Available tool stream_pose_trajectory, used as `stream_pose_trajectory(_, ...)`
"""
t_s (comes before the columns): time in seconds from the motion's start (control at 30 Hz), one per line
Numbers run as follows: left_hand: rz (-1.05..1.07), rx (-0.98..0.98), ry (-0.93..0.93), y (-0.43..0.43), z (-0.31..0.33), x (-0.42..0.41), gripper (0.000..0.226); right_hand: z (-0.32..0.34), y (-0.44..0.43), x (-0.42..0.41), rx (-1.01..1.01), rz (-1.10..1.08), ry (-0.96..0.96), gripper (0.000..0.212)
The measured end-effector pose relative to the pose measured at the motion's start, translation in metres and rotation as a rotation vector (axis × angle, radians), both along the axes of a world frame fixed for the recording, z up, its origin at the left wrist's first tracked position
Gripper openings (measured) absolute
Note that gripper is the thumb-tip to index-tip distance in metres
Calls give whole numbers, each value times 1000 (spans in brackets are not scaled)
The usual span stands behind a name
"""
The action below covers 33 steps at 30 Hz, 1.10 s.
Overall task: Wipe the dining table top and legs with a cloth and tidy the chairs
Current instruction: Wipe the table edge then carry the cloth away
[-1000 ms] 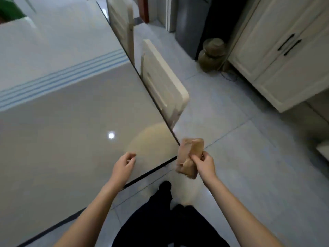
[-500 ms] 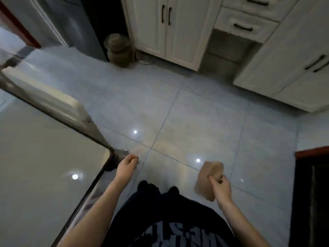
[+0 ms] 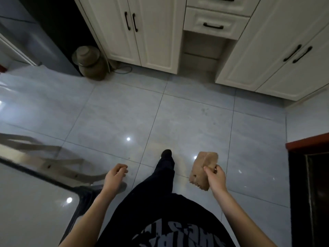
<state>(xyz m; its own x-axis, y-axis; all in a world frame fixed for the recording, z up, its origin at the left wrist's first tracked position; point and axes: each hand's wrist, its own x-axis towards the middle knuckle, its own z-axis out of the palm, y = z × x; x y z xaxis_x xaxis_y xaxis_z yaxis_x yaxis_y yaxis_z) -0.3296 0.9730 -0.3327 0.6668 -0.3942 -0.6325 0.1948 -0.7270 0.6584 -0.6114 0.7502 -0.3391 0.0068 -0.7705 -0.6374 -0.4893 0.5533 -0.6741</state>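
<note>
Cloth in hand, off the table

The right hand [image 3: 216, 177] pinches a folded cloth [image 3: 203, 170] over the floor [image 3: 187, 114], clear of the table [image 3: 30, 202] corner at lower left, likely carried folded to offer a clean face. The left hand [image 3: 114, 176] hangs loosely curled, empty, just beside the corner. A blurred chair [image 3: 48, 163] sits behind the table edge, probably awaiting tidying.

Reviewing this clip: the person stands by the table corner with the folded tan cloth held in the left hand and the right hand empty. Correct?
Not quite. The head view shows the cloth in the right hand; the left hand is empty, hanging loosely curled near the table corner.
</note>
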Motion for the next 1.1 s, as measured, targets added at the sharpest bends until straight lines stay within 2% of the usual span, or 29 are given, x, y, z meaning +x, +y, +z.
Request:
stream_pose_trajectory(0.2,-51,-6,26,-100,-4,69,16,5,-97,54,-24,-39,8,11)
stream_pose_trajectory(0.3,-78,-67,30,-167,7,108,16,13,-141,73,-62,-79,3,14)
stream_pose_trajectory(0.43,-121,-166,35,-256,21,144,27,28,-196,88,-93,-135,-1,15)
stream_pose_trajectory(0.6,-181,-205,14,-351,24,172,24,38,-269,102,-156,-222,-5,9)
stream_pose_trajectory(0.7,-194,-195,9,-401,20,182,16,35,-321,112,-157,-241,12,12)
stream_pose_trajectory(0.9,-157,-167,8,-493,13,202,17,45,-448,161,-179,-139,-40,5)
stream_pose_trajectory(1.0,-118,-173,3,-540,21,209,23,55,-502,189,-207,-28,-39,6)
stream_pose_trajectory(1.1,-109,-234,-13,-593,39,219,17,74,-551,217,-248,55,-60,10)
